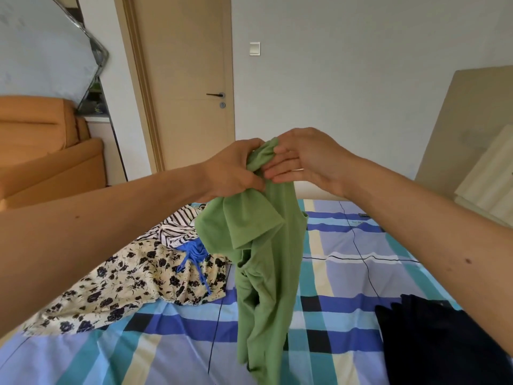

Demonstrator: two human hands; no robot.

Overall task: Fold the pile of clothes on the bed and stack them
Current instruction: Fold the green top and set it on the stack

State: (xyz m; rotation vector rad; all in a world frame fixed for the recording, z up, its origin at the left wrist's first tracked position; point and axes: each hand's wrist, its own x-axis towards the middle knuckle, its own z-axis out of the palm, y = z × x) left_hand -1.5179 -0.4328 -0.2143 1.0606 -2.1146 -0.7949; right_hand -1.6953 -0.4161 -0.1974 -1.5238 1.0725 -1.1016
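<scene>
Left hand (233, 168) fisted around bunched top of green shirt (261, 259), right hand (302, 159) fingers loosely extended, pinching same bunch, shirt hanging above checked bed (347, 273), clothes pile (144, 270) at left

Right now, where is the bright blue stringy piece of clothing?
In the head view, the bright blue stringy garment lies left of centre on the bed, on the floral dress, below the striped top.
</scene>
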